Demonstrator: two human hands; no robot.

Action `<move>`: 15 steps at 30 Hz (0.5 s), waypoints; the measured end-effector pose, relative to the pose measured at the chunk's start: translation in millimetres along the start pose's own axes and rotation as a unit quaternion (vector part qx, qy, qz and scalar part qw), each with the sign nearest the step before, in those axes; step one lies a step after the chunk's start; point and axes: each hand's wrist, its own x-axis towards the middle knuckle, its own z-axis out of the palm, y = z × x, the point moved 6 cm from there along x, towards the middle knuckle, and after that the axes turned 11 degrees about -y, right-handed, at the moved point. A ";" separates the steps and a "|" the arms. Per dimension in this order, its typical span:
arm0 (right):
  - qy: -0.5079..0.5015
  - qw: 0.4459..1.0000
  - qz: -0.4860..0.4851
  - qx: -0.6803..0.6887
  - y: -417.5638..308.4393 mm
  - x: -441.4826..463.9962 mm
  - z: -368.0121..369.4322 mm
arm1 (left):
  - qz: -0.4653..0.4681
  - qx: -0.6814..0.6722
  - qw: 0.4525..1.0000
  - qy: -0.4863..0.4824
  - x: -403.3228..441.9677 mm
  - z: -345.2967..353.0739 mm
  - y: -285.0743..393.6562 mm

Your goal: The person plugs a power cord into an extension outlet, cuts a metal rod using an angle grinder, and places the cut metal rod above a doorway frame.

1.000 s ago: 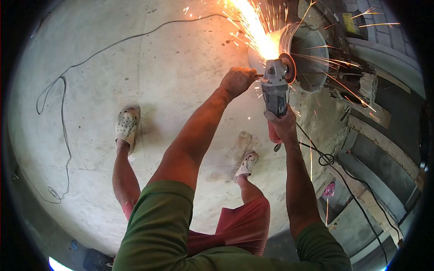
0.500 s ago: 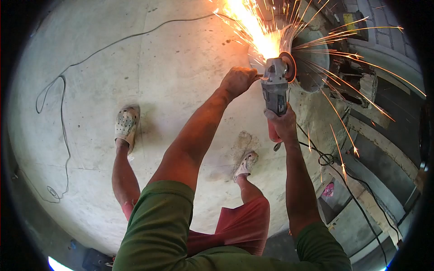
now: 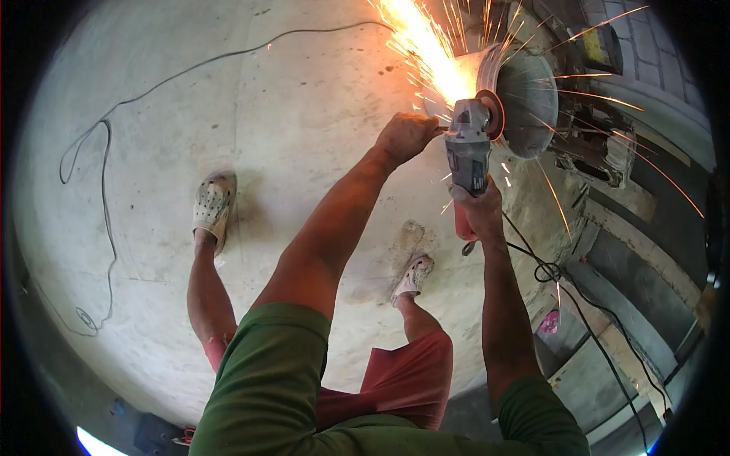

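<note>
An angle grinder (image 3: pixel 468 140) with a grey head and red rear body runs in front of me. My right hand (image 3: pixel 480 207) is wrapped around its body. My left hand (image 3: pixel 408 139) is closed on its side handle, of which only a short dark rod shows beside the head. The grinding disc (image 3: pixel 493 114) meets the near edge of a large grey metal cylinder (image 3: pixel 532 110) lying on its side. Bright sparks (image 3: pixel 430 53) stream away up and left, and thinner ones fly right. Glare hides the exact contact spot.
A thin cable (image 3: pixel 190 70) loops over the pale floor (image 3: pixel 304 99) on the left. Dark cords (image 3: pixel 547 271) tangle at the right, near a rusty metal part (image 3: pixel 601 144) and wooden framing (image 3: pixel 642 243). My feet in pale clogs (image 3: pixel 215 201) stand apart.
The grinder and both hands have shifted slightly right. The spark stream has moved right with them, and fewer sparks spread to the right, so more of the cylinder shows.
</note>
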 end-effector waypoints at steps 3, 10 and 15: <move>-0.002 1.000 -0.016 0.021 15.5 7.3 3.8 | -0.004 -0.007 1.000 -0.003 -0.3 0.8 -1.2; -0.008 1.000 0.021 0.002 9.3 3.3 1.6 | -0.006 -0.016 1.000 0.005 -0.5 -2.5 -0.6; 0.000 0.999 0.018 -0.028 11.4 4.7 0.3 | -0.012 -0.032 0.999 0.000 -0.1 -3.2 -1.5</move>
